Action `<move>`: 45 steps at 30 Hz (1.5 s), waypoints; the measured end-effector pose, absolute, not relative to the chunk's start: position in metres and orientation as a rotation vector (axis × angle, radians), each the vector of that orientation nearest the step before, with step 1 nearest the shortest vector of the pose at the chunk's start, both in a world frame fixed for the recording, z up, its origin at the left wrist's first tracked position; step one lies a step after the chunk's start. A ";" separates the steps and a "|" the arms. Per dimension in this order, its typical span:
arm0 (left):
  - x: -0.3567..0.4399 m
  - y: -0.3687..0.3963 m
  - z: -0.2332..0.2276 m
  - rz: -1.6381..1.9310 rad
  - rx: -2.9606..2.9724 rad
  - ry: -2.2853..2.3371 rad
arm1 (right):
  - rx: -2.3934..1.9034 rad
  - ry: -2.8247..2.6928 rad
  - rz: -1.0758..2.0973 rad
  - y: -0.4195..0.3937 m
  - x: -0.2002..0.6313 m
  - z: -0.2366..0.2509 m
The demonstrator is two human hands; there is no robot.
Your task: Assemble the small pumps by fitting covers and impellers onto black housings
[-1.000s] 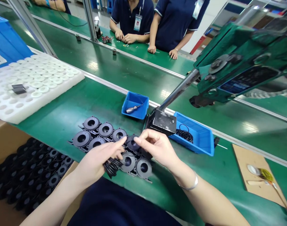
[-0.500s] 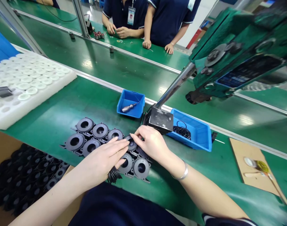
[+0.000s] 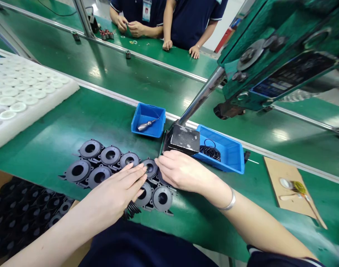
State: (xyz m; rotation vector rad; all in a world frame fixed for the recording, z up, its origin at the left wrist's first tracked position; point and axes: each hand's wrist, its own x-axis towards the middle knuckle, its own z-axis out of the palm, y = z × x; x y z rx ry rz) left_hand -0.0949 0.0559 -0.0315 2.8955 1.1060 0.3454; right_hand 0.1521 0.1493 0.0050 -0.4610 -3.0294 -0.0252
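A: Any writing you can read?
B: None. The label plate (image 3: 293, 75) on the green press (image 3: 272, 61), at 2 o'clock, is too blurred, and the print on the ID badge (image 3: 146, 10), near 12 o'clock, is too small.
A: And the black round housings (image 3: 110, 155)?
B: At least 8, in 2 rows on the green table (image 3: 102, 105), around 8 o'clock.
A: The grip?
B: The left hand (image 3: 119, 189) lies nearly flat over them, fingers together, a bundle of black rings (image 3: 131, 210) tucked beneath its palm. The right hand (image 3: 180, 170) has its fingers curled at 1 housing's rim; I cannot tell whether they pinch anything.
A: Other rings?
B: Loose ones (image 3: 212, 152) in the blue bin (image 3: 232, 157) toward 3 o'clock, which bears no legible mark.
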 end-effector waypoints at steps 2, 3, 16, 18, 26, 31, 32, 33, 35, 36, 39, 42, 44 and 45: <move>-0.095 0.055 -0.034 0.334 2.893 1.115 | -0.402 -3.048 -0.017 0.148 0.156 0.004; -0.094 0.054 -0.035 0.336 2.889 1.121 | -0.410 -3.037 0.000 0.146 0.158 0.003; -0.096 0.058 -0.028 0.362 2.887 1.099 | -0.485 -3.036 -0.107 0.156 0.145 0.003; -0.095 0.057 -0.028 0.357 2.860 1.114 | -0.395 -3.044 -0.141 0.161 0.147 0.006; -0.095 0.052 -0.037 0.366 2.816 1.131 | -0.149 -3.075 0.012 0.166 0.160 0.014; -0.092 0.049 -0.039 0.358 2.753 1.193 | -0.309 -2.920 0.332 0.156 0.162 0.005; -0.091 0.048 -0.040 0.366 2.755 1.194 | -0.343 -2.874 0.391 0.153 0.162 0.002; -0.091 0.048 -0.041 0.373 2.765 1.189 | -0.372 -2.828 0.438 0.149 0.161 -0.001; -0.091 0.047 -0.044 0.377 2.787 1.178 | -0.421 -2.744 0.484 0.140 0.159 -0.006; -0.091 0.047 -0.045 0.381 2.793 1.180 | -0.441 -2.712 0.481 0.135 0.157 -0.009; -0.091 0.047 -0.047 0.409 2.754 1.200 | -0.491 -2.647 0.463 0.123 0.153 -0.011; -0.091 0.049 -0.040 0.562 2.641 1.182 | -0.631 -2.435 0.566 0.114 0.151 -0.002; -0.089 0.053 -0.029 0.737 2.529 1.208 | -0.788 -2.235 0.724 0.109 0.150 0.009; -0.088 0.055 -0.023 0.824 2.470 1.234 | -0.848 -2.174 0.846 0.106 0.148 0.014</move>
